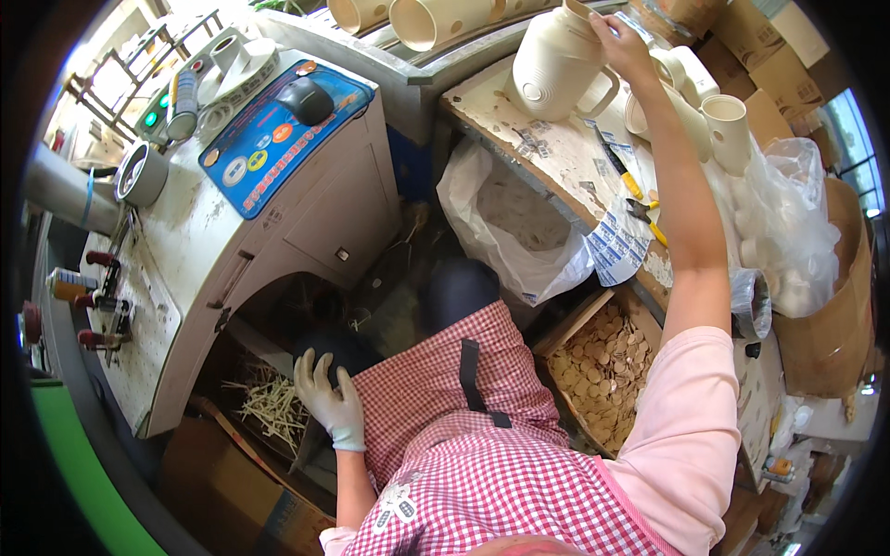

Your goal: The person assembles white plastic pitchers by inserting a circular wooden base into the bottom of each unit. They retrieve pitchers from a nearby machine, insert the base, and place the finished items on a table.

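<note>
My right hand (619, 42), top right, pinches jug (556, 63) rim; lift straight, keep clear of pipes (728, 130). Left hand (331, 400), lower-left, flat & empty.

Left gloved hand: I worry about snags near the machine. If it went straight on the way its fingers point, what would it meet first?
Probably the dark opening under the grey machine; the left hand points up-left, past the pale strips. Depth is unclear.

I can't see my right hand's (619, 42) fingertips behind the cream jug's (556, 60) rim; pipe sections (422, 18) are cut off at the top edge.
</note>
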Tool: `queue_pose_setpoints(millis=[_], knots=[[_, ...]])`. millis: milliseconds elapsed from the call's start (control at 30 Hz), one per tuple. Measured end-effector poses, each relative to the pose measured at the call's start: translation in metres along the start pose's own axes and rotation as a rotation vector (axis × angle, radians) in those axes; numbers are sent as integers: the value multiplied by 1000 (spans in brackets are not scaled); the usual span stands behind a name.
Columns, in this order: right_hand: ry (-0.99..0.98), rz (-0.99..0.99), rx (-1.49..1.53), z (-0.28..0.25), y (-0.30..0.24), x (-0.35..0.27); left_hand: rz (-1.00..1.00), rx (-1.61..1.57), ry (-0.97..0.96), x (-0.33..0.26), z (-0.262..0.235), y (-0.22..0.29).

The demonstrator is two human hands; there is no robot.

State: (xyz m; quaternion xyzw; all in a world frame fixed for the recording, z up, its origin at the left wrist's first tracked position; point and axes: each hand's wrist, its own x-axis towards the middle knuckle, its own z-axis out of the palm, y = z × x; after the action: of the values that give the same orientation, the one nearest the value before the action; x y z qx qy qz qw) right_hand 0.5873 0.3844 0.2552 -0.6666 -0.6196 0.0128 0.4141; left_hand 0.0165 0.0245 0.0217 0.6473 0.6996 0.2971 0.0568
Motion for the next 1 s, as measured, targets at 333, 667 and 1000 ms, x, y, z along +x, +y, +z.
queue_pose_setpoints(millis=[333,667,1000], knots=[[-21,-242,369,-58,-127,-199,13,-349,-40,-5,-30,39],[-484,332,929,48,-170,-401,-546,-1123,-469,-110,-49,34],[-294,534,55,-41,86,-495,-878,-1998,-265,-94,-42,66]])
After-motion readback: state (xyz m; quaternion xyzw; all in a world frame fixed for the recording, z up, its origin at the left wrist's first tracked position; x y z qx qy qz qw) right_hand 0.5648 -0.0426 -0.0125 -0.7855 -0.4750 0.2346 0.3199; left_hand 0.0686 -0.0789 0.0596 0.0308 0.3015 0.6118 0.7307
